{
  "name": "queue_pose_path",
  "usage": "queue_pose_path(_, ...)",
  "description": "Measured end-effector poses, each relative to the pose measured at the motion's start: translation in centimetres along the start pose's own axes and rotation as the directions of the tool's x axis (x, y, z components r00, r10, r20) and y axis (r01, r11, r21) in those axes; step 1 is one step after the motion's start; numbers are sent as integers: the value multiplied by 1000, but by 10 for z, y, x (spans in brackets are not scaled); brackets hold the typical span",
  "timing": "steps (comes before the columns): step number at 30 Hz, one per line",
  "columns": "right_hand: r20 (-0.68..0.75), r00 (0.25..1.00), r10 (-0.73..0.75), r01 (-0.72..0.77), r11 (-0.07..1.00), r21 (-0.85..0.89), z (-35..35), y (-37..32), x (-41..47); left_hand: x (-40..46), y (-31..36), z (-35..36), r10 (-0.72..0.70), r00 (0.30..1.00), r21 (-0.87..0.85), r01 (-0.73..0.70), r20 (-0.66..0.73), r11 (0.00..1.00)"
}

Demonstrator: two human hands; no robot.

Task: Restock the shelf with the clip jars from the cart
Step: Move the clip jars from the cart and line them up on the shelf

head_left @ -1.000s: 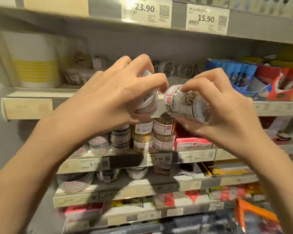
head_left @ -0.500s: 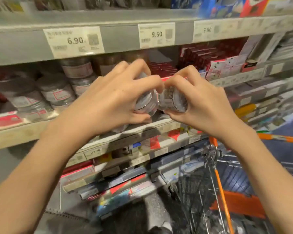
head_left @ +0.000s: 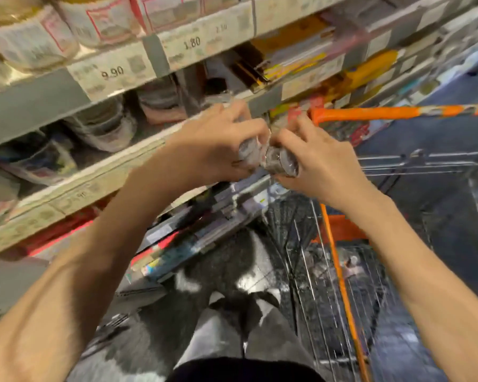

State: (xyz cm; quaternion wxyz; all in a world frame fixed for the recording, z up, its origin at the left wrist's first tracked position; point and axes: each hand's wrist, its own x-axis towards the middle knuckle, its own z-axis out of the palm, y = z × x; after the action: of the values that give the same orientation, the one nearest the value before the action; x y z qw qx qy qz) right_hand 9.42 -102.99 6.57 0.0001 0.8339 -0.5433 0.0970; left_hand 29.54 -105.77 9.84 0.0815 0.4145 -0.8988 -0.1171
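Note:
My left hand (head_left: 215, 142) grips a small clear clip jar (head_left: 247, 151), its fingers curled over the top. My right hand (head_left: 317, 158) grips a second clear jar (head_left: 283, 162) of dark clips, lying on its side. The two jars meet end to end in front of the shelf edge (head_left: 116, 172). More clip jars (head_left: 105, 128) stand on that shelf to the left, under the 9.90 price tag (head_left: 112, 73). Gold-lidded jars (head_left: 100, 20) sit on the shelf above. The image is blurred.
The wire cart (head_left: 342, 285) with an orange handle (head_left: 392, 113) and orange frame stands at the lower right, right of my legs. Lower shelves hold flat stationery packs (head_left: 177, 244). Yellow and red packs (head_left: 293, 62) fill the shelf to the right.
The view has tilted down: the shelves slid upward and the cart came into sight. Both hands, each still holding a jar, sank from the upper shelf to the lower jar shelf.

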Motion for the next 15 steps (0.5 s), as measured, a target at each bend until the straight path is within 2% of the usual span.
queue_pose_path(2,26,999,36,-37,999,5,12,16,-14,15,7,21,30,998,-25,-29,50,999)
queue_pose_path(6,53,988,146,-149,987,66,26,45,-41,47,33,50,0,985,-31,5,172,1000)
queue_pose_path(12,99,934,342,-351,932,92,47,81,-86,85,69,90,169,949,-51,-161,265,986)
queue_pose_path(15,103,899,425,-436,893,117,58,99,-114,101,87,110,245,942,-89,-231,230,969)
